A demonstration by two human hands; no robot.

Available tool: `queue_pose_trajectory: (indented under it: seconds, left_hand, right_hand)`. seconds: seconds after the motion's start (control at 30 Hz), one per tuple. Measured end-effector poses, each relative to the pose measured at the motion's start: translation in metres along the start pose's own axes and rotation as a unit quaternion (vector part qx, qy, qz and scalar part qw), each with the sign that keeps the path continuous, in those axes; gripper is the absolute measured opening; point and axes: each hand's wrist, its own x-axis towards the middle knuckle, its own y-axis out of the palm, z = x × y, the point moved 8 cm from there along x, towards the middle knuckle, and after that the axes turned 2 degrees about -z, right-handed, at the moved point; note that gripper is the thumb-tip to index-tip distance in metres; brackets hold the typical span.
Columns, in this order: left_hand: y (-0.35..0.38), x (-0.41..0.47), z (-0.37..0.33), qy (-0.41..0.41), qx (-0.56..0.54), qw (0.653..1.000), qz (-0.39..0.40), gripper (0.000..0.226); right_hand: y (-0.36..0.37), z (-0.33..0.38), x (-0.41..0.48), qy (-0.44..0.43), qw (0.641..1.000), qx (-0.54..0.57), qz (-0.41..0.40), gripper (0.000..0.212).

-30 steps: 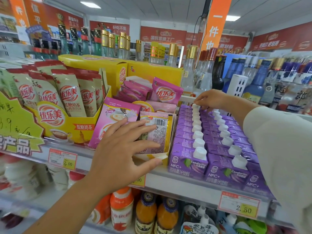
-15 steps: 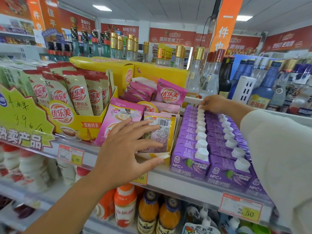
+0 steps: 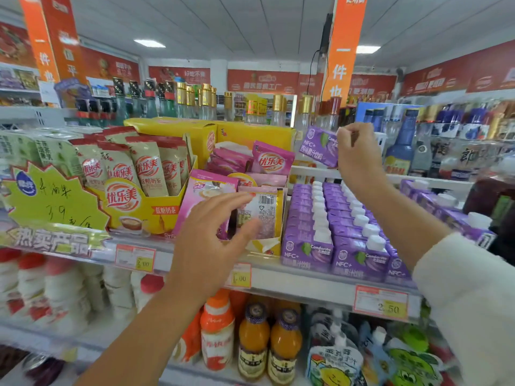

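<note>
Where the shelf (image 3: pixel 306 285) carries purple cartons (image 3: pixel 359 260), the block stands three wide at the front edge, white caps up; rows behind not countable. Yellow box (image 3: pixel 264 247) just left of it: pink sachets (image 3: pixel 262 213) upright, two at the front, more lying behind. Left hand (image 3: pixel 211 240) spread open before those two; contact cannot be told. Right hand (image 3: pixel 359 160) above the block's rear, fingers pinching one carton (image 3: pixel 319 147) by its top right corner, clear of the shelf. Printed face toward camera, long axis sloping down to the right.
</note>
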Motion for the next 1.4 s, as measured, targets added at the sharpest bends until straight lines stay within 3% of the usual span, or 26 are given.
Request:
queue_pose_trajectory:
  seconds: [0.07, 0.13, 0.23, 0.3, 0.4, 0.53, 0.6, 0.77, 0.97, 1.13, 1.27, 1.4]
  left_hand:
    - [-0.002, -0.015, -0.004, -0.055, -0.057, 0.997, 0.011, 0.038]
    - [0.007, -0.036, -0.001, -0.135, -0.139, 0.979, 0.068, 0.043]
    - [0.029, -0.075, -0.004, -0.222, -0.267, 0.919, 0.187, 0.048]
    - [0.034, -0.1, -0.003, -0.275, -0.308, 0.884, 0.217, 0.041]
    - [0.03, -0.132, 0.005, -0.338, -0.341, 0.853, 0.207, 0.037]
    - [0.016, -0.161, 0.024, -0.411, -0.367, 0.826, 0.122, 0.036]
    - [0.011, -0.172, 0.029, -0.429, -0.369, 0.819, 0.098, 0.036]
    - [0.007, -0.191, 0.029, -0.446, -0.384, 0.804, 0.08, 0.037]
    - [0.001, -0.202, 0.031, -0.447, -0.383, 0.806, 0.065, 0.037]
    - [0.001, -0.207, 0.03, -0.438, -0.372, 0.816, 0.06, 0.031]
    - [0.003, -0.212, 0.027, -0.451, -0.374, 0.807, 0.073, 0.032]
    - [0.016, -0.218, 0.023, -0.476, -0.394, 0.779, 0.106, 0.038]
  right_hand:
    - [-0.028, 0.022, -0.052, -0.025, 0.997, 0.061, -0.051, 0.01]
    - [-0.044, 0.032, -0.101, -0.026, 0.994, 0.092, -0.049, 0.018]
    - [-0.031, 0.025, -0.171, 0.026, 0.992, 0.109, 0.06, 0.014]
    - [-0.011, 0.012, -0.211, 0.069, 0.982, 0.127, 0.124, 0.011]
    - [0.013, -0.008, -0.251, 0.155, 0.958, 0.172, 0.172, 0.012]
    - [0.032, -0.025, -0.29, 0.224, 0.912, 0.233, 0.252, 0.045]
    - [0.034, -0.031, -0.301, 0.223, 0.911, 0.241, 0.251, 0.045]
    - [0.031, -0.037, -0.316, 0.193, 0.925, 0.251, 0.211, 0.022]
    - [0.036, -0.031, -0.327, 0.177, 0.926, 0.209, 0.259, 0.019]
    - [0.045, -0.03, -0.34, 0.212, 0.906, 0.204, 0.305, 0.063]
    - [0.041, -0.034, -0.343, 0.195, 0.929, 0.148, 0.277, 0.068]
    - [0.042, -0.024, -0.356, 0.232, 0.878, 0.277, 0.314, 0.045]
